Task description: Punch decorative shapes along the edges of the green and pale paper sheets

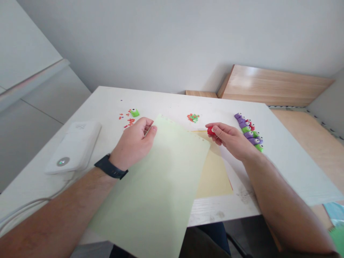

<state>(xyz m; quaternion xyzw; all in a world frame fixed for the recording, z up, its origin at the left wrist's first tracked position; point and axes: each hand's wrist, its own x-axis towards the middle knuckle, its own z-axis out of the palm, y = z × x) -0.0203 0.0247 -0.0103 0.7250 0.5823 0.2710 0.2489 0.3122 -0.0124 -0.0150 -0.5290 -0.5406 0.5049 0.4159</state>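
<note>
My left hand (137, 141) pinches the upper left corner of a pale green sheet of paper (156, 186), which is lifted and tilted off the table. Between the thumb and fingers of my right hand (228, 138) is a small red piece (210, 131) with a white spot on it, partly hidden by the fingers. Below the right hand lies a yellow sheet (215, 175), partly covered by the green one. To the right is a cluster of purple, green and red pieces with eyes (251, 133). A single green piece with an eye (134, 112) sits beyond my left hand.
Small red scraps (130, 122) lie near the green piece. A pile of red and green bits (193, 117) is at the back middle of the white table (166, 98). On the left stands a white power bank (75, 147) with a cable (34, 202).
</note>
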